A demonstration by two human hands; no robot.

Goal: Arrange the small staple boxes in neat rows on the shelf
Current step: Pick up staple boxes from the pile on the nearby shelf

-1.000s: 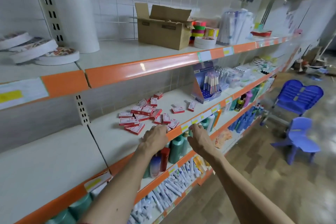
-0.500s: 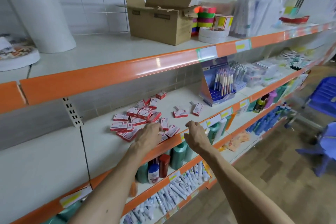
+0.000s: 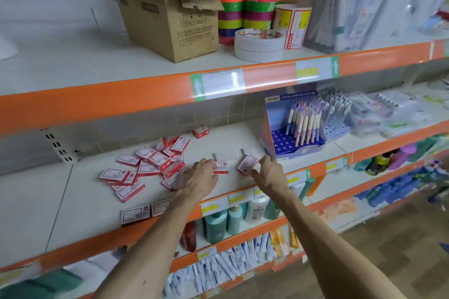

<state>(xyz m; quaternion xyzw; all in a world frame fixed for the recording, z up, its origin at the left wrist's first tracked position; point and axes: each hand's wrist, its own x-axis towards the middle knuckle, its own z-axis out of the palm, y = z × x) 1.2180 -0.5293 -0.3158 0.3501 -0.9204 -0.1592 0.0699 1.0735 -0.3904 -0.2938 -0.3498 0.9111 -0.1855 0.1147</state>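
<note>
Head view. The middle shelf [image 3: 80,204] carries the small staple boxes [image 3: 155,162], most of them in a loose, overlapping heap to the left of the blue pen display [image 3: 291,133]. Two boxes [image 3: 134,215] lie side by side at the shelf's front edge, forward and left of the heap, apparently the start of a row. One box [image 3: 200,131] sits alone at the back, left of the pen display.

The left hand [image 3: 200,178] is flat, fingers loosely spread, resting over the heap's right edge with its fingertips on a single box [image 3: 222,167]; it grips nothing. The right hand [image 3: 268,173] is partly open, thumb and fingers bracketing a tilted box [image 3: 247,164] just left of the pen display; whether it is pinched cannot be told.

Judgement: the step in hand is collecting the two stray boxes nearest the pen display. Done well, each is taken by its long edges, turned label-up, and set flush beside the front-edge pair, square to the shelf lip. Sliding rather than lifting risks disturbing the heap.
</note>
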